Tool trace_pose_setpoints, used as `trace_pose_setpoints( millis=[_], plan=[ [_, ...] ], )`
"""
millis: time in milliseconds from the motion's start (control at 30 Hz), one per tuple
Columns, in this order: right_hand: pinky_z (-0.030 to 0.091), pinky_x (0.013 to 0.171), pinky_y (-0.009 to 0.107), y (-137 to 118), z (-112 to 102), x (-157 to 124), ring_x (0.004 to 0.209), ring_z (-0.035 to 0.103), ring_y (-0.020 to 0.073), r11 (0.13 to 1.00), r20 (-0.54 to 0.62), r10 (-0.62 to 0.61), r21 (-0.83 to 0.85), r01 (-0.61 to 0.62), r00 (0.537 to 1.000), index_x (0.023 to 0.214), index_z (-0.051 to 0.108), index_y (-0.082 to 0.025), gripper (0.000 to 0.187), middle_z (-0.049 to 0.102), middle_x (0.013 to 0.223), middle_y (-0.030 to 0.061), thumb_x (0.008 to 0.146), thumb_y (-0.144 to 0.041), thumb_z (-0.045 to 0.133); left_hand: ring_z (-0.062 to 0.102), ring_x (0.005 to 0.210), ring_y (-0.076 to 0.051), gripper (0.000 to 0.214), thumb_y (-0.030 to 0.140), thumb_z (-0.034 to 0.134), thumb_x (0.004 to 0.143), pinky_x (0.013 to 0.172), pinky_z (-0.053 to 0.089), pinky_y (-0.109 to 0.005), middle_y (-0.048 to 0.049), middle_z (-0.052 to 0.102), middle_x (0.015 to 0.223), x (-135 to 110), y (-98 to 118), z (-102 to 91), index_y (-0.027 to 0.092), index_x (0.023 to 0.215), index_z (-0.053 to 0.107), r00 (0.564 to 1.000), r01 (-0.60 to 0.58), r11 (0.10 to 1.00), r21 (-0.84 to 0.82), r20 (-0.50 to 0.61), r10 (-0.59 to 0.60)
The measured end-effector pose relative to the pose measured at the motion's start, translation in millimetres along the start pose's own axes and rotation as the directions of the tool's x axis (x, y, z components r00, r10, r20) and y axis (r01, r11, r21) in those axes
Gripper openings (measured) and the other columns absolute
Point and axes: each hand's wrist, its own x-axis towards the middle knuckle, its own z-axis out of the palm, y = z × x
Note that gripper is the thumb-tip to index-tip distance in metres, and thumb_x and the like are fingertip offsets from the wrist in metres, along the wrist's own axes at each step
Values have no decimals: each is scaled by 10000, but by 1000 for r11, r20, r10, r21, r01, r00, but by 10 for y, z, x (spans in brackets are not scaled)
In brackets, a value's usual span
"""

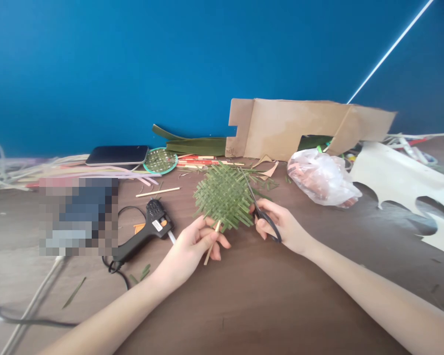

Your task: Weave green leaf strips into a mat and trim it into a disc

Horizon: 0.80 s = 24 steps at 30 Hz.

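Note:
A small green fan (224, 193), woven from flat leaf strips, stands up in the middle of the view with its thin wooden stick (208, 254) pointing down toward me. My left hand (203, 236) is closed around that stick just under the weave. In my right hand (277, 224) are black-handled scissors (263, 215), fingers in the loops. Their blades lie along the fan's right edge; whether they are parted is hard to make out. Strip ends stick out unevenly around the fan's rim.
A black glue gun (148, 231) with its cord lies left, near a pixelated patch. Behind are a phone (117, 155), a round teal-rimmed woven piece (160, 161) and leaf scraps. A cardboard piece (292, 125) leans on the blue wall; a plastic bag (322, 177) and cut white sheet (399, 172) lie right.

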Motion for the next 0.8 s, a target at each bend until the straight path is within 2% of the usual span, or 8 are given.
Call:
trace_pose_setpoints(
  millis=[200, 567, 800],
  plan=[
    [375, 494, 228, 34, -36, -11, 507, 464, 71, 999, 20, -42, 19, 42, 999, 958, 493, -161, 480, 460, 709, -21, 754, -588, 575, 516, 521, -84, 163, 325, 510, 851, 473, 361, -216, -32, 672, 765, -24, 52, 51, 171, 859, 457, 999, 12, 999, 43, -35, -11],
    [362, 495, 242, -33, -24, -10, 480, 444, 97, 999, 4, -46, -2, 46, 999, 887, 444, -178, 496, 446, 529, -57, 745, -644, 535, 497, 505, -85, 213, 365, 560, 807, 469, 340, -217, -37, 672, 745, -27, 85, 73, 169, 830, 480, 996, 25, 999, 20, -81, -24],
    [351, 476, 229, 13, -22, -2, 479, 445, 82, 999, -3, -48, 25, 48, 999, 883, 446, -175, 470, 436, 585, -55, 748, -609, 566, 477, 488, -76, 186, 342, 532, 827, 458, 327, -213, -34, 663, 741, -19, 68, 61, 167, 828, 468, 998, 14, 999, 53, -59, -10]
  ],
)
